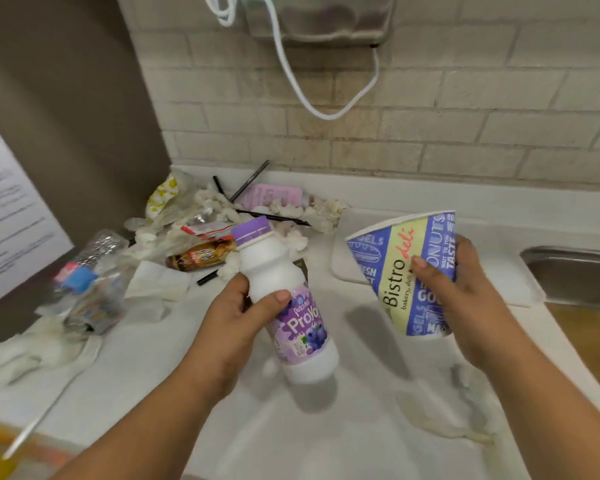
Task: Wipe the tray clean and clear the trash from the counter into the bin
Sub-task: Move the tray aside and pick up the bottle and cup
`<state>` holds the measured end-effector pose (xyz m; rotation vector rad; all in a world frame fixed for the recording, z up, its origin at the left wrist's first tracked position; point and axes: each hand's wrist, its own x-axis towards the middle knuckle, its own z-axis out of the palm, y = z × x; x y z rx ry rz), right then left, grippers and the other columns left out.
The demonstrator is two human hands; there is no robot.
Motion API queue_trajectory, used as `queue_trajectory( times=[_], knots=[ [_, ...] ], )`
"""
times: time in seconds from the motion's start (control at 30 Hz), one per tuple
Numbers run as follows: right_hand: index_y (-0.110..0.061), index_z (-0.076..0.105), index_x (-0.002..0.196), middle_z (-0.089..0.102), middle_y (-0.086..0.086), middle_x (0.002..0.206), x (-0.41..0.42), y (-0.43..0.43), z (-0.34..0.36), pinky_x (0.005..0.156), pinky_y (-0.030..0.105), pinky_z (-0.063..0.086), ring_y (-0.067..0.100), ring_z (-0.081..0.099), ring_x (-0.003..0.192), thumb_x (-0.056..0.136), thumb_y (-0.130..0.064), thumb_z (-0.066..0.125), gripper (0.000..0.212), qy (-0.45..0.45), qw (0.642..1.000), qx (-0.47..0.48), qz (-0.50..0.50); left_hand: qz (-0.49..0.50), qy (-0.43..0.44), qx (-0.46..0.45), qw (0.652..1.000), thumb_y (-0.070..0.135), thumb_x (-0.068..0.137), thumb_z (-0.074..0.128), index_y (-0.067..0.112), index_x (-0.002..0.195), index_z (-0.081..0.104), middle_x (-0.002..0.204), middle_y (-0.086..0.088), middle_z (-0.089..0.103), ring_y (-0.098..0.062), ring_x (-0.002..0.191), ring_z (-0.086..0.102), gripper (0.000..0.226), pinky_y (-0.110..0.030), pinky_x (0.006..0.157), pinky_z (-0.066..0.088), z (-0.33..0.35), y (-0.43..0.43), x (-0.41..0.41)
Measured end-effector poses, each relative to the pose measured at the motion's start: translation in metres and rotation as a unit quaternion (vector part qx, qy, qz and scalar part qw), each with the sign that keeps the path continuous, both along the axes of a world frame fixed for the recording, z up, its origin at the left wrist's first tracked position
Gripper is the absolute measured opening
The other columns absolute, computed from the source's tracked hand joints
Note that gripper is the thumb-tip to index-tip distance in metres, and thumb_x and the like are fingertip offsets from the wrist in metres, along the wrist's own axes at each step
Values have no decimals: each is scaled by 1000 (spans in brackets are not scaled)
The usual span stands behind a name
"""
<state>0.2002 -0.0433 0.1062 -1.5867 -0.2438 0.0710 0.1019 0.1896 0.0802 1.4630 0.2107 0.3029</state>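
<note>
The left hand [229, 317] grips a white yogurt bottle [284, 303]; the right hand [465, 292] holds a paper cup [406, 271], fingers [421, 263] curled, above the counter [343, 427].

A wall of pale painted brick [430, 109] fills the back, and high on it hangs a grey, partly see-through device [321, 19] (cut off by the top edge); a white cable [291, 77] droops from there in a loop down the bricks and back up to the device's lower right corner. To the left stands a flat brown panel [66, 98] bearing a printed paper notice [11, 209], its text too blurred to read. At the far right lies a steel sink [575, 271], with a brownish surface [589, 341] just in front of it
</note>
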Motion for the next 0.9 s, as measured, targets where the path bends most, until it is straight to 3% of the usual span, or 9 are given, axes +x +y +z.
queue_trajectory(
  times=[0.17,0.3,0.5,0.57,0.67,0.8,0.9],
  knots=[
    [-41,39,119,69,1,105,-58,84,-15,78,39,57,21,68,98,66,-15,82,72,-12,992,4,127,19,-16,38,999,42,53,73,22,116,57,110,1,70,-16,101,67,67,-21,73,54,6,67,-72],
    [-57,26,122,66,-9,104,-123,155,-14,75,30,58,14,68,93,76,-2,74,86,-45,978,-52,198,67,-20,74,995,60,41,84,20,114,58,110,0,70,-17,101,67,88,-24,76,55,7,142,-155],
    [-53,40,104,66,-8,91,-228,256,-32,74,29,58,15,68,85,72,5,75,75,-78,932,-131,327,139,-16,73,987,64,40,82,37,100,66,103,4,72,-10,92,69,68,-16,69,53,-11,238,-298],
    [-52,40,100,64,-8,92,-259,288,-49,75,25,56,12,67,85,72,2,75,70,-76,918,-154,358,188,12,64,980,64,38,82,32,105,61,102,7,72,-9,91,69,77,-15,66,53,-30,263,-336],
    [-50,37,100,62,-10,89,-298,328,-88,68,20,51,6,62,82,68,-19,76,59,-100,885,-247,383,253,60,51,964,58,37,83,25,107,59,99,10,72,-7,88,69,81,-14,63,53,-71,292,-380],
    [-45,38,99,52,-13,96,-327,373,-157,72,19,45,3,54,88,67,-35,68,45,-111,834,-353,409,324,139,25,935,32,59,75,22,108,60,99,4,72,-16,92,68,52,-17,66,54,-146,319,-418],
    [-50,41,110,50,-14,97,-332,402,-217,77,21,47,3,53,91,73,-36,66,47,-75,813,-404,412,368,183,-3,912,29,61,75,29,107,60,101,2,70,-17,94,66,48,-25,72,51,-204,329,-431]
  ],
)
